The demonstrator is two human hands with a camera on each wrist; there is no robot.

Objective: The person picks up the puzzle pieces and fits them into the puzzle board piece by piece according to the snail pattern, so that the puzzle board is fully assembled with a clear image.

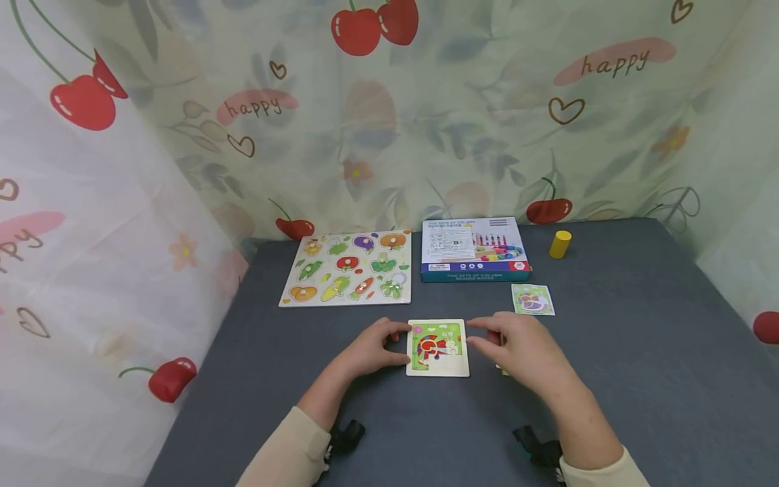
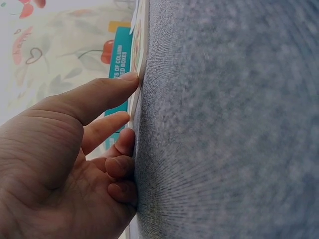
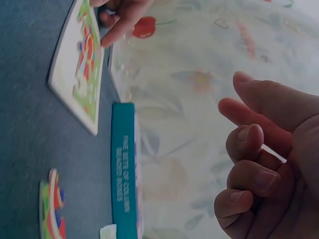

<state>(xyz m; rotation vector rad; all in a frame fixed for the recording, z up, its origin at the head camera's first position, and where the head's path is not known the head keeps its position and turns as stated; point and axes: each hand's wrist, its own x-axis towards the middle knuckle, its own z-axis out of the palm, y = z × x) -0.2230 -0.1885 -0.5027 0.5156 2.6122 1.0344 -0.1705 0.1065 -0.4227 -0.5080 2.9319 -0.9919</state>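
A square wooden jigsaw puzzle board (image 1: 449, 365) lies flat on the dark table, partly filled with a green and red picture; its lower right part is bare wood. Along its left edge, my left hand (image 1: 372, 348) touches it with thumb and index finger spread apart. The other left fingers curl loosely in the left wrist view. My right hand (image 1: 520, 348) hovers by the board's right edge, thumb and index finger apart, nothing between them. Below that hand lies a loose puzzle piece (image 3: 52, 209), mostly hidden in the head view.
Behind the board lie a vegetable peg puzzle (image 1: 328, 270) and a flat teal-edged box (image 1: 475, 276). A small picture card (image 1: 533, 299) and a yellow cylinder (image 1: 560, 244) are at the right. Patterned cloth (image 1: 414, 135) hangs behind the table.
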